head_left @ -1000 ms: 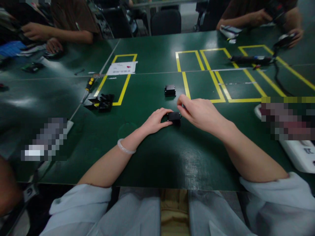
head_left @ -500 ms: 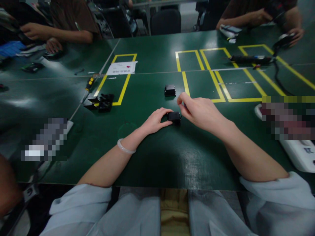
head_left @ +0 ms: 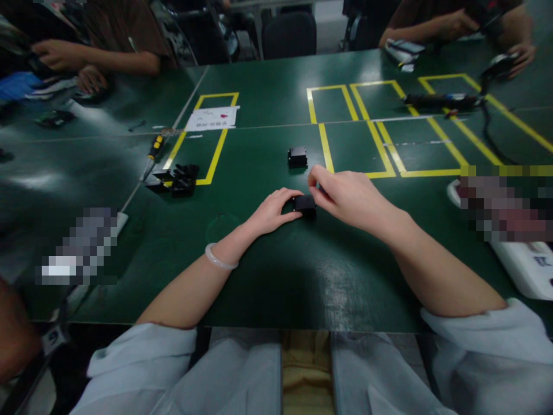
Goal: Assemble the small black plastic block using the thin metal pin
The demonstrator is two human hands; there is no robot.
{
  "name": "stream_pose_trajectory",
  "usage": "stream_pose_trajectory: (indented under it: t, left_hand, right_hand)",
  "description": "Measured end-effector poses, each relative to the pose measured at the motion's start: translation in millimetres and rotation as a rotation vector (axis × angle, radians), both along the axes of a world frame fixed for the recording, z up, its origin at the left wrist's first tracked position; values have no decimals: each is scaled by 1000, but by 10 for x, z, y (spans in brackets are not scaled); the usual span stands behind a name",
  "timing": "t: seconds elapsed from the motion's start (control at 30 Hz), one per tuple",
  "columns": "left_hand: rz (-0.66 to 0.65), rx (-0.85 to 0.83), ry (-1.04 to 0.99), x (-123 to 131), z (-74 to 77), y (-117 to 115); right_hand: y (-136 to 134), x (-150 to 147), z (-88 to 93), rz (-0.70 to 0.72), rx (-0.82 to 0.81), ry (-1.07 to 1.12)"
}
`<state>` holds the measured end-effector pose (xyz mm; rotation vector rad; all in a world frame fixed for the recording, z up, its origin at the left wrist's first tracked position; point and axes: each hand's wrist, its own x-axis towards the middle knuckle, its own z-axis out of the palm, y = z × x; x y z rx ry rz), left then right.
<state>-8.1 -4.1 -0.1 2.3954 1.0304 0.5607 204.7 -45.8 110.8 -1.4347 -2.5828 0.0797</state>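
Note:
My left hand (head_left: 276,211) holds a small black box-shaped part (head_left: 305,205) on the green table, thumb on its near side and fingers on its far side. At the right end of that part is my right hand (head_left: 339,190), its fingertips pinched together. Whatever sits in this pinch is too small or hidden to name. Just beyond, a second black box-shaped part (head_left: 298,157) of similar look stands on the table. Several black bracket-like pieces (head_left: 184,180) lie in a pile to the left.
A yellow-black screwdriver (head_left: 156,147) lies by the table seam. Beyond it a paper sheet (head_left: 212,118) rests over yellow tape. A long black tool (head_left: 443,102) with a cable is at right. Blurred-out objects flank me. Two people work across the table; someone's arm (head_left: 15,328) shows at left.
My right hand has shifted slightly left, its fingertips closer to the right end of the black part. My left hand keeps its hold. The view has moved a little.

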Motion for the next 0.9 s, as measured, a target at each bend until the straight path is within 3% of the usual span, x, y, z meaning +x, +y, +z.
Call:
stream_pose_trajectory:
  t: [0.9]
  left_hand:
    - [-15, 15, -29, -10, -32, 16]
  right_hand:
    - [-7, -6, -33, 20, 10, -2]
